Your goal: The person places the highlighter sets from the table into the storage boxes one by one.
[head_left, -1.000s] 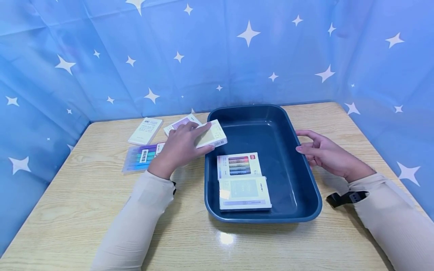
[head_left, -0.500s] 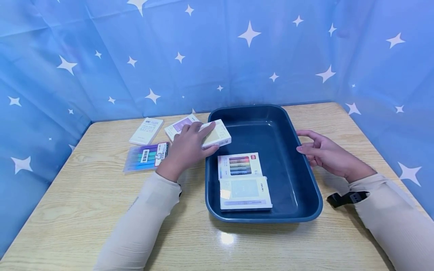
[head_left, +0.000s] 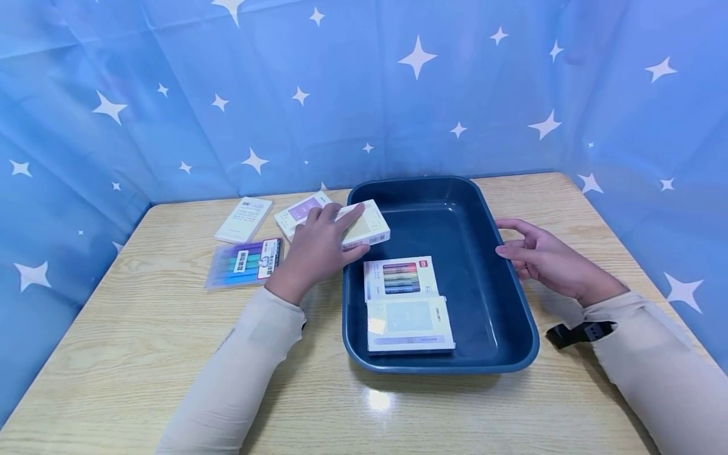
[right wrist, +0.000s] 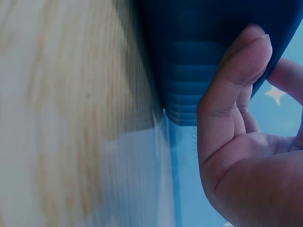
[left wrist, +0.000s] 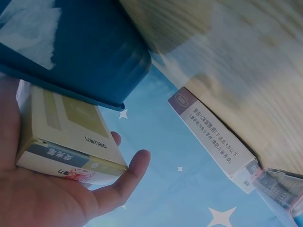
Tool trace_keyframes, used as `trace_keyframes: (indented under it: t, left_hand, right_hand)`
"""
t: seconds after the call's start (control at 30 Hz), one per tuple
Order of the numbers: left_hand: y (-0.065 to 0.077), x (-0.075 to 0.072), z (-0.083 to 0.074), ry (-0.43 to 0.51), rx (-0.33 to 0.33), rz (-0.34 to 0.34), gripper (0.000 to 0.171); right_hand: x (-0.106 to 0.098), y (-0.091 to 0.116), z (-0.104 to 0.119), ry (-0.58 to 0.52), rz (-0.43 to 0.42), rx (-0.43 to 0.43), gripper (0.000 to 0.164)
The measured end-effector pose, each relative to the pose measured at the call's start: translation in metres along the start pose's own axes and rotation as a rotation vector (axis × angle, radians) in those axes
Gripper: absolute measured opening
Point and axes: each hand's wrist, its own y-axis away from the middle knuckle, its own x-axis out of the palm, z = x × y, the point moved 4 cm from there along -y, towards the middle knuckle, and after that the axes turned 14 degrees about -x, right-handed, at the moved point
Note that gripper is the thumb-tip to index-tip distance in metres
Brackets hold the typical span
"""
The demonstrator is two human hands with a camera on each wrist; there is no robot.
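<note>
My left hand (head_left: 318,253) holds a white and pale-yellow highlighter box (head_left: 366,224) at the left rim of a dark blue plastic tub (head_left: 526,328). Seen from the left wrist, the box (left wrist: 75,127) lies between thumb and fingers, just beside the tub's rim. My right hand (head_left: 546,256) grips the tub's right rim, with thumb and index finger at the edge. Inside the tub lie a white pen box with a window (head_left: 400,278) and, below it in view, a pale box (head_left: 409,325).
Left of the tub, a purple-and-white box (head_left: 301,208) lies partly behind my left hand. Further left are a white box (head_left: 244,220) and a clear case of coloured pens (head_left: 244,263). A starry blue curtain (head_left: 341,82) hangs behind the wooden table (head_left: 142,316).
My left hand has shifted slightly to the right with the highlighter box, uncovering more of the pen case. The right hand and the tub have stayed in place.
</note>
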Motion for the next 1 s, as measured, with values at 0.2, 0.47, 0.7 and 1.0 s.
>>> trace_keyframes:
  t: [0.2,0.47,0.7,1.0]
  left_hand:
    - [-0.002,0.001,-0.001,-0.004,0.023,-0.010,0.078]
    - [-0.003,0.001,-0.003,-0.019,0.038,-0.027,0.078]
    - [-0.006,0.002,-0.008,-0.038,0.043,-0.019,0.077]
    - [-0.009,0.003,-0.019,-0.070,0.052,-0.014,0.076]
  right_hand:
    - [0.002,-0.001,-0.001,0.006,-0.013,0.012,0.057]
    - [0.001,-0.001,-0.001,0.012,-0.016,0.006,0.057]
    - [0.000,0.000,-0.001,0.002,-0.003,0.004,0.057]
    - [0.000,0.000,0.000,0.007,0.001,-0.005,0.055]
